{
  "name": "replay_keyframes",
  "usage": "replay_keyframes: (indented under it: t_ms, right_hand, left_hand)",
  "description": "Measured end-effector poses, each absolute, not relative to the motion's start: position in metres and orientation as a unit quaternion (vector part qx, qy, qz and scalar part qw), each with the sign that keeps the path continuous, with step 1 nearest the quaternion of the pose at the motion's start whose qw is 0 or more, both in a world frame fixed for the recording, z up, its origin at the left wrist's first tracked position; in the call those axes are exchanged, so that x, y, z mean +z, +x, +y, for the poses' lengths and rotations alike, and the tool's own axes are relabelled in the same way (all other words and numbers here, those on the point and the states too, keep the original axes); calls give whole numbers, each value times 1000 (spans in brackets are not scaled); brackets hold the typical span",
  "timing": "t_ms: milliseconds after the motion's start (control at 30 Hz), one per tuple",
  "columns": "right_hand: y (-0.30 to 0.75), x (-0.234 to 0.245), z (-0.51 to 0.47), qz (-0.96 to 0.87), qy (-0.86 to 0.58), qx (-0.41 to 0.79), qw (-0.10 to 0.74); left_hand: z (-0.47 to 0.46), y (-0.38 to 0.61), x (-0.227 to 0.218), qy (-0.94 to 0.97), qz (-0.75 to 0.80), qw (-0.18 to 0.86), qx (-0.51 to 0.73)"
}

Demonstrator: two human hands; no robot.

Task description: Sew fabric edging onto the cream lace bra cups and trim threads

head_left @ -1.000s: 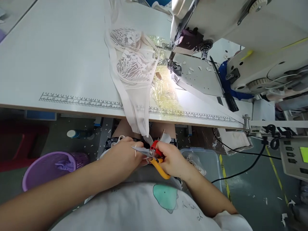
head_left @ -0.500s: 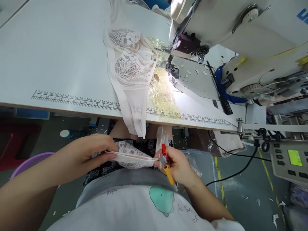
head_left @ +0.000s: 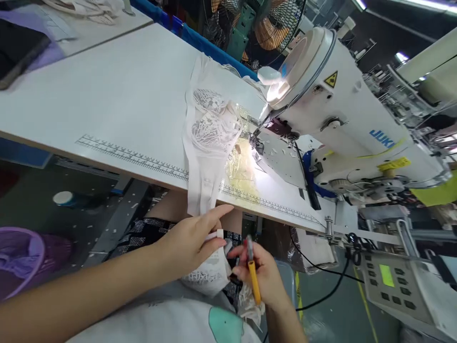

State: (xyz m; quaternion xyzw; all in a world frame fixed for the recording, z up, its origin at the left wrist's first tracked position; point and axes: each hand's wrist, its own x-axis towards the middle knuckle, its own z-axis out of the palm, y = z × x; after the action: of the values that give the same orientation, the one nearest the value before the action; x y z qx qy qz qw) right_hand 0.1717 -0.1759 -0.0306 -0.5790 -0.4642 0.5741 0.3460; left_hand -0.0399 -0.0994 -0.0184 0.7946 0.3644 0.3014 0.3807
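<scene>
My left hand [head_left: 189, 245] is over my lap, its thumb and fingers around the edge of a white lace bra [head_left: 207, 274]. The bra's lace cup hangs below that hand, partly covered by it. In my right hand [head_left: 266, 274] is a pair of thread snips [head_left: 253, 276] with yellow and red handles, blades pointing up. The right fingertips are close beside the bra's edge; whether they touch it I cannot tell. A second white lace bra [head_left: 214, 131] lies on the table, its band draped over the front edge.
A white sewing machine [head_left: 357, 109] stands at the right of the white table [head_left: 135, 95], which has a printed ruler along its front. A control panel [head_left: 392, 281] is at lower right. A purple basket [head_left: 39, 257] stands on the floor at left. A fan [head_left: 250, 28] is behind.
My left hand has moved right, closer to my right hand, and the bra in my lap is now bunched and turned. The snips have swung more upright. The view has tilted up.
</scene>
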Motion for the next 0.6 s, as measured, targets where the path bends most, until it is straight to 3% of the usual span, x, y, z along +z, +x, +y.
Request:
replay_keyframes:
  t_ms: [167, 333, 433, 600]
  right_hand:
    - [163, -6, -152, -469, -523, 526, 480]
    - [156, 5, -138, -490, -518, 528, 460]
    - [158, 5, -136, -507, -512, 516, 463]
    - [164, -3, -138, -557, -476, 465, 497]
  left_hand:
    - [-102, -16, -24, 848, 295, 273, 345]
    - [-104, 0, -37, 847, 298, 269, 349]
    - [-101, 0, -35, 806, 304, 392, 321]
    - [-85, -6, -18, 669, 302, 657, 174]
